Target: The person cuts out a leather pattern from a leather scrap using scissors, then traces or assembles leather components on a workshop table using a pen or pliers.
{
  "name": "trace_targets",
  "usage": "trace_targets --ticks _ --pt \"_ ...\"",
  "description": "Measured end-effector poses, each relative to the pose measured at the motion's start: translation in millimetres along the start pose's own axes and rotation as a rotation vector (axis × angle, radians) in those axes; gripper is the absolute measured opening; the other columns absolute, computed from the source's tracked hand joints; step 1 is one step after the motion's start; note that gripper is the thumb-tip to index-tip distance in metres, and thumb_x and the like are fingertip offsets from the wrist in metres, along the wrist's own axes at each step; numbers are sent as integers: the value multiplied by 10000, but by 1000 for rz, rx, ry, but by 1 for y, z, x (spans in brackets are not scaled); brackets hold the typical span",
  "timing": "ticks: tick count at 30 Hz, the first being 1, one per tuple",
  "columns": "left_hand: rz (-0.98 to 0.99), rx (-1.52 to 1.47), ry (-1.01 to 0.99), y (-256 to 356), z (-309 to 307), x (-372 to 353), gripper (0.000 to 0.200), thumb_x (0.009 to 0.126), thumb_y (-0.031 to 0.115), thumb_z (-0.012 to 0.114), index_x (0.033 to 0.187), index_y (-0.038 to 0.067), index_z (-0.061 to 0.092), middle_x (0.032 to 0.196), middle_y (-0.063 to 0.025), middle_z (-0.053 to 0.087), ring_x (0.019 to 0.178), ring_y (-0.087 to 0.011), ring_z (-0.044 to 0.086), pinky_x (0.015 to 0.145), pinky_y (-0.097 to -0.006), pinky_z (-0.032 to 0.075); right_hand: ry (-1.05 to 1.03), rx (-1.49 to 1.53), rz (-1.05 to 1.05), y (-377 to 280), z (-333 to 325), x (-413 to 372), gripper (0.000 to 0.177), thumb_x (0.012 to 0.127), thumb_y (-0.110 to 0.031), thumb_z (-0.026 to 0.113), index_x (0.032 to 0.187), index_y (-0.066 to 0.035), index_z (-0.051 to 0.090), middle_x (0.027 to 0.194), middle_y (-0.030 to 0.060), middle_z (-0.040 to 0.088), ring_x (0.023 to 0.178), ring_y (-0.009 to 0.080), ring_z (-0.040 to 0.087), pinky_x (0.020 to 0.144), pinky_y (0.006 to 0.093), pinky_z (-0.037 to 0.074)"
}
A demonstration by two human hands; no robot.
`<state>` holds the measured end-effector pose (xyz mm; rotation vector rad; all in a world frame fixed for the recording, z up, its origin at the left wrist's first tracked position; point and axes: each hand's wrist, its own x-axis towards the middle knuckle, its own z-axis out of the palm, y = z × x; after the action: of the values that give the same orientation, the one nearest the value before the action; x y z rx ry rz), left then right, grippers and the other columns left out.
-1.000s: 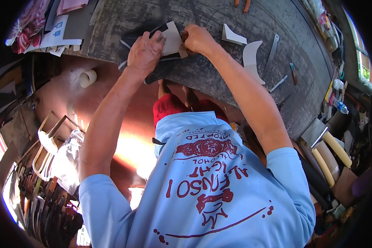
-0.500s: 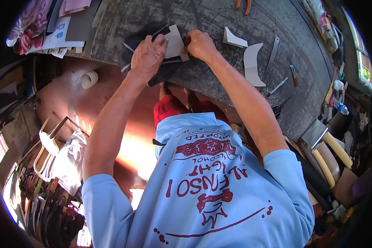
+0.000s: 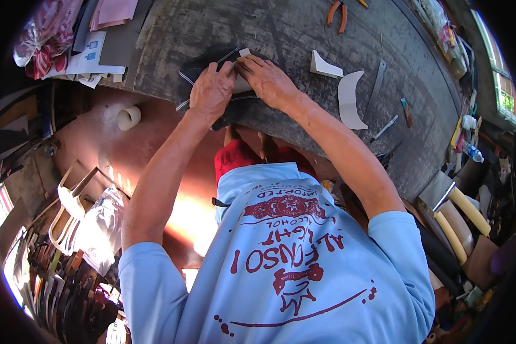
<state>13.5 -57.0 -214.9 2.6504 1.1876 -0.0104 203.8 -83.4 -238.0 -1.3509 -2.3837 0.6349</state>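
A light grey card piece [image 3: 242, 86] lies on dark fabric with white edging [image 3: 186, 74] at the table's near edge. My left hand [image 3: 213, 89] presses on the fabric and card from the left, its fingers bent and closed at the card's edge. From the right, my right hand [image 3: 268, 83] reaches over the card, its fingers together and curled onto it. My fingertips meet above the card and hide most of it. To the right lie a folded white card piece [image 3: 325, 66] and a curved white card piece [image 3: 350, 100].
A metal ruler [image 3: 376, 85], a pen [image 3: 384, 128], a small knife [image 3: 406, 112] and orange-handled pliers [image 3: 337, 15] lie on the dark worktable [image 3: 304, 34]. Papers [image 3: 92, 54] and bagged material [image 3: 43, 43] sit at the far left. A white roll [image 3: 129, 118] rests on the floor.
My right hand has moved left over the card, up to my left hand, and now covers much of it. The view has shifted slightly, showing more of the pliers.
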Motion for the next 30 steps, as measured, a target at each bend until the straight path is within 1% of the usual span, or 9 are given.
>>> trace_targets --ticks 2,5,8,11,13,15,21,24,30 --pt "13 6 23 1 -2 0 346 748 81 652 1087 19 622 1149 -88 557 1031 -279 562 852 -376 527 -19 -34 -4 2 4 -1 467 832 -37 528 1299 -36 538 1379 137 468 1339 308 406 1068 402 394" --pt "-11 50 -21 -2 3 0 301 751 107 662 1035 9 644 1086 -102 576 1054 -279 560 934 -399 497 -97 -127 19 -7 1 0 498 830 -49 545 1327 -41 526 1430 130 425 1369 313 378 1087 391 400" --pt "141 96 57 -6 -5 -6 152 808 108 613 904 11 679 951 -102 582 1019 -294 566 1048 -469 410 -110 -171 26 -18 -3 1 517 808 -61 581 1323 -47 534 1452 115 392 1372 330 368 1087 390 411" --pt "101 73 -35 -3 -31 -16 304 840 251 645 1020 10 686 990 -114 611 1182 -322 511 1156 -563 209 -53 -180 8 -14 4 -1 469 798 -84 602 1266 -70 582 1420 93 400 1367 335 360 1082 396 412" --pt "149 133 -145 -5 -37 -29 419 848 353 648 1078 3 671 1050 -123 611 1271 -331 444 1166 -573 159 -70 -263 -22 -15 5 1 358 828 -126 584 1176 -75 647 1369 82 432 1366 328 349 1071 406 411" --pt "197 192 -186 -9 -36 -41 521 871 452 624 1126 -2 648 1126 -132 601 1372 -334 349 1178 -574 107 -77 -256 -19 -15 4 2 358 823 -125 591 1174 -88 649 1355 68 430 1370 321 336 1078 407 406" --pt "191 188 -262 -12 -32 -37 504 829 407 679 1129 3 639 1138 -112 584 1369 -342 352 1183 -547 137 -88 -275 -37 -18 3 1 379 814 -133 603 1192 -144 639 1303 39 444 1350 310 355 1052 397 431" --pt "207 142 -220 -15 -32 -38 479 834 388 679 1122 7 640 1124 -119 582 1370 -336 352 1185 -540 144 -91 -301 -33 -20 -1 3 390 813 -130 604 1197 -187 640 1291 36 452 1336 304 373 1031 387 446" --pt "306 94 -163 -7 -36 -57 438 879 331 618 1134 -26 633 1210 -163 583 1351 -337 383 1192 -523 147 -129 -238 2 -16 -12 8 421 820 -117 601 1210 -269 646 1306 22 474 1300 259 415 993 371 448"
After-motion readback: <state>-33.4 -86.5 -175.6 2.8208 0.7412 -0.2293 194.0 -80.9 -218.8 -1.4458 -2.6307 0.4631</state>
